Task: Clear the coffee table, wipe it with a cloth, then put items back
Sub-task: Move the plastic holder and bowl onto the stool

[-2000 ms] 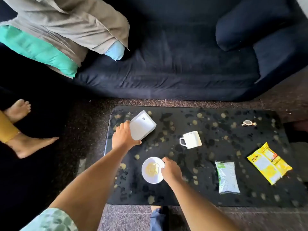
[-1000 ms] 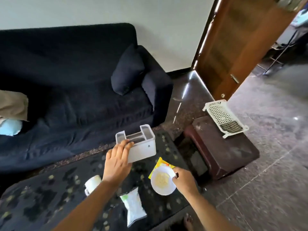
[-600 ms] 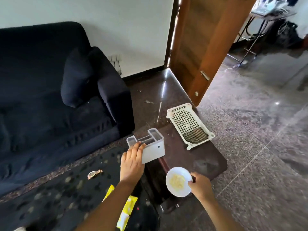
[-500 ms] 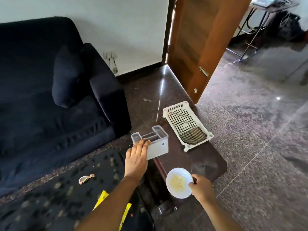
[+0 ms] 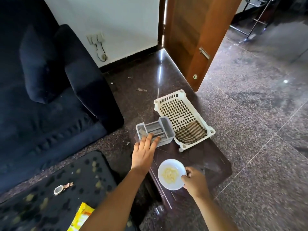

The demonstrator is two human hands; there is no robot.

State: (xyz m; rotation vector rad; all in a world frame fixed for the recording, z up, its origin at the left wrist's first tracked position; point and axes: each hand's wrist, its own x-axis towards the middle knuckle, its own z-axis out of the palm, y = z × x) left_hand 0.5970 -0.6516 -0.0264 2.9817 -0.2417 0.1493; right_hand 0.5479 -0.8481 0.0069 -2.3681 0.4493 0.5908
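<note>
My left hand (image 5: pixel 144 151) holds the near edge of a white compartment box (image 5: pixel 155 132) that sits on the brown side table (image 5: pixel 215 161), next to a white perforated basket (image 5: pixel 180 114). A checked cloth (image 5: pixel 190 132) lies in the basket's near end. My right hand (image 5: pixel 194 181) pinches the rim of a small white plate (image 5: pixel 171 174) with yellow food, low over the side table's near part. The black coffee table (image 5: pixel 50 197) with pale spots lies at lower left, carrying a wristwatch (image 5: pixel 62 188) and a yellow snack packet (image 5: pixel 80 217).
A dark sofa (image 5: pixel 50 97) with a cushion fills the left. A wooden door (image 5: pixel 195 39) stands open behind the side table. Granite floor (image 5: pixel 258 114) spreads to the right, with small scraps of litter near the wall.
I have turned from the coffee table to the side table. The box went from held in the air to down on the side table beside the basket. The plate came lower over the side table.
</note>
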